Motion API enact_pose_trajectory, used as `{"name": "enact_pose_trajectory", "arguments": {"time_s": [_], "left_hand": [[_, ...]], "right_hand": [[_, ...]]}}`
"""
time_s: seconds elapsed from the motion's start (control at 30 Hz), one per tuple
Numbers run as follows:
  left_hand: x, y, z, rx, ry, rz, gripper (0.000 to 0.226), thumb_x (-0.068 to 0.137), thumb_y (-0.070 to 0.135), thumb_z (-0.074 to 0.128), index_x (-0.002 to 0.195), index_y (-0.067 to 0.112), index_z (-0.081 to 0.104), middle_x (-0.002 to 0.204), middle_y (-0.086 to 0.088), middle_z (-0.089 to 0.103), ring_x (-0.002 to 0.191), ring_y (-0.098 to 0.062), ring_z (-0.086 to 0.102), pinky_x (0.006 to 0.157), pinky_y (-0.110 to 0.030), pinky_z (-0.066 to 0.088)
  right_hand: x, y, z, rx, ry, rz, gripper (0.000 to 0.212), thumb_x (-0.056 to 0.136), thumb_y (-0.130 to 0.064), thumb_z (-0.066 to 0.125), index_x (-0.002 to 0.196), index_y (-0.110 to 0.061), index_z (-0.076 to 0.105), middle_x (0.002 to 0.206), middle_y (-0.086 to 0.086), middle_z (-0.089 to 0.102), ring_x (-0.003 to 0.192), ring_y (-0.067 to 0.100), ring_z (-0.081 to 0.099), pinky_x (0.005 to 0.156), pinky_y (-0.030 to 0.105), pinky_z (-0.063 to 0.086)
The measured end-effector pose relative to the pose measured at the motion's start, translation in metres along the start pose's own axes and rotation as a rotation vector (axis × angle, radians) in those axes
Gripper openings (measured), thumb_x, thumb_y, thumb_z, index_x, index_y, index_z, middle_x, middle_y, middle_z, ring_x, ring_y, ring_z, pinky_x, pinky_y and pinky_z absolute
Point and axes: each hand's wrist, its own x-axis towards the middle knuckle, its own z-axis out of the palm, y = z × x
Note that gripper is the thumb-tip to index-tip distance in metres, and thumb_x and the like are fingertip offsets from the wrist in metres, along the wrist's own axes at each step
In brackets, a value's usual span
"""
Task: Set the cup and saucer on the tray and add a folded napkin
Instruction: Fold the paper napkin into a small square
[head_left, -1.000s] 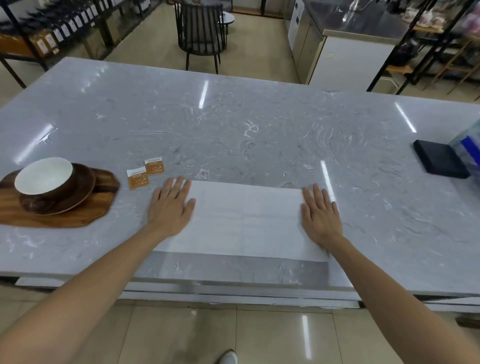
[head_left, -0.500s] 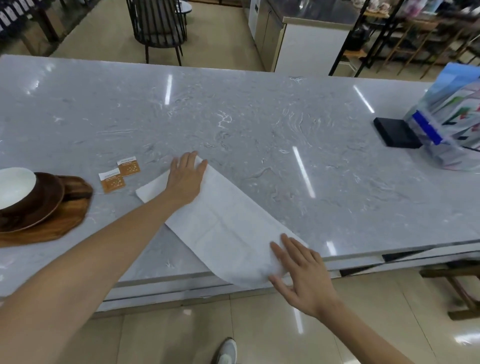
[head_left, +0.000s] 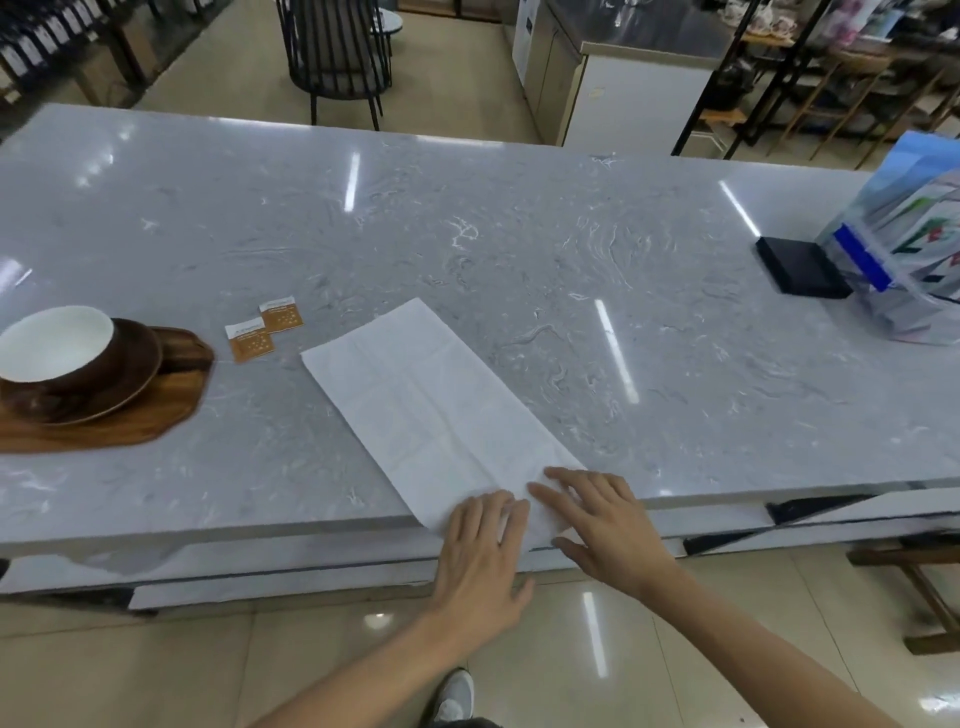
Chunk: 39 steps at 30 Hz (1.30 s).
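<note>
A white napkin (head_left: 436, 405), folded into a long strip, lies at a slant on the grey marble table (head_left: 519, 260). Its near end hangs at the table's front edge. My left hand (head_left: 480, 558) and my right hand (head_left: 602, 525) both rest flat on that near end, fingers spread, side by side. At the far left a brown cup with a white inside (head_left: 57, 353) sits on a brown saucer (head_left: 137, 371), and the saucer stands on a wooden tray (head_left: 156, 415).
Two small orange sachets (head_left: 265, 335) lie between the tray and the napkin. A black box (head_left: 800, 267) and a clear plastic holder of leaflets (head_left: 904, 260) stand at the right. A black chair (head_left: 335, 57) is beyond the table.
My left hand left the napkin's far end and came down to the near end beside my right hand. The napkin now lies at a slant instead of square to the edge.
</note>
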Motion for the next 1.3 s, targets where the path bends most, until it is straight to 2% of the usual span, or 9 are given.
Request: {"name": "enact_pose_trajectory", "arguments": {"time_s": [0.07,0.3,0.47,0.7,0.83,0.9,1.07,1.2,1.3], "left_hand": [[0.002,0.000,0.008,0.069,-0.020,-0.023,0.082,0.066,0.045,0.078,0.137,0.013,0.054,0.136,-0.011,0.057,0.122,-0.031,0.057,0.107,-0.046,0.047],[0.011,0.003,0.030,0.202,0.094,-0.070,0.082,0.064,0.024,0.080,0.138,0.011,0.047,0.138,-0.013,0.046,0.127,-0.032,0.045,0.111,-0.048,0.031],[0.010,0.009,0.038,0.086,0.129,-0.116,0.068,0.062,0.031,0.085,0.124,0.009,0.066,0.129,-0.017,0.065,0.120,-0.036,0.063,0.111,-0.052,0.031],[0.001,0.014,0.015,-0.179,0.320,-0.090,0.067,0.061,0.021,0.079,0.120,0.011,0.047,0.123,-0.018,0.060,0.113,-0.040,0.061,0.100,-0.057,0.048],[-0.016,0.008,-0.033,-0.397,0.496,-0.036,0.048,0.072,0.018,0.062,0.118,0.018,0.051,0.125,0.000,0.053,0.102,-0.020,0.062,0.073,-0.029,0.055],[-0.017,-0.008,-0.072,-0.395,0.580,0.012,0.032,0.079,0.020,0.057,0.111,0.018,0.060,0.117,0.006,0.054,0.091,-0.014,0.063,0.061,-0.026,0.056],[0.003,-0.052,-0.187,-0.400,0.718,0.106,0.008,0.088,0.013,0.075,0.096,0.015,0.079,0.095,0.006,0.072,0.089,0.000,0.065,0.078,-0.015,0.051],[0.022,-0.063,-0.259,-0.532,0.756,0.045,0.013,0.080,0.020,0.081,0.091,0.012,0.081,0.086,0.013,0.076,0.083,0.008,0.068,0.076,-0.014,0.054],[0.032,-0.064,-0.303,-0.743,0.793,0.033,0.011,0.079,0.018,0.083,0.090,0.019,0.081,0.082,0.016,0.079,0.077,0.004,0.071,0.073,-0.015,0.057]], "right_hand": [[0.002,0.003,0.001,-0.024,-0.047,0.021,0.088,0.069,-0.024,0.087,0.148,-0.027,0.049,0.146,0.006,0.055,0.121,0.026,0.058,0.094,0.042,0.051],[-0.001,0.020,0.001,-0.001,0.056,-0.014,0.088,0.064,-0.008,0.091,0.143,-0.024,0.057,0.137,0.008,0.062,0.114,0.030,0.061,0.087,0.041,0.055],[-0.006,0.025,-0.012,0.068,0.125,-0.128,0.049,0.083,-0.012,0.072,0.132,-0.013,0.068,0.128,0.006,0.070,0.107,0.027,0.065,0.082,0.039,0.059],[0.010,0.008,-0.069,0.184,0.251,-0.187,0.023,0.094,-0.025,0.067,0.109,-0.011,0.078,0.094,0.000,0.076,0.086,0.022,0.072,0.055,0.033,0.058],[0.030,0.001,-0.110,0.229,0.313,-0.144,0.020,0.086,-0.010,0.080,0.107,-0.012,0.079,0.094,0.002,0.076,0.085,0.022,0.073,0.057,0.036,0.060],[0.041,0.001,-0.128,0.255,0.372,-0.133,0.018,0.088,-0.012,0.078,0.106,-0.013,0.079,0.096,0.002,0.077,0.083,0.021,0.072,0.061,0.035,0.060],[0.075,0.001,-0.178,0.414,0.522,-0.061,0.022,0.097,-0.034,0.067,0.102,-0.016,0.079,0.090,-0.009,0.075,0.075,0.011,0.065,0.069,0.025,0.053],[0.108,-0.004,-0.224,0.522,0.666,-0.006,0.028,0.088,-0.040,0.074,0.084,-0.013,0.079,0.076,-0.019,0.067,0.069,-0.001,0.062,0.061,0.008,0.043],[0.127,-0.008,-0.259,0.653,0.742,0.007,0.020,0.086,-0.037,0.079,0.079,-0.018,0.078,0.075,-0.014,0.071,0.070,0.011,0.064,0.055,0.025,0.047]]}}
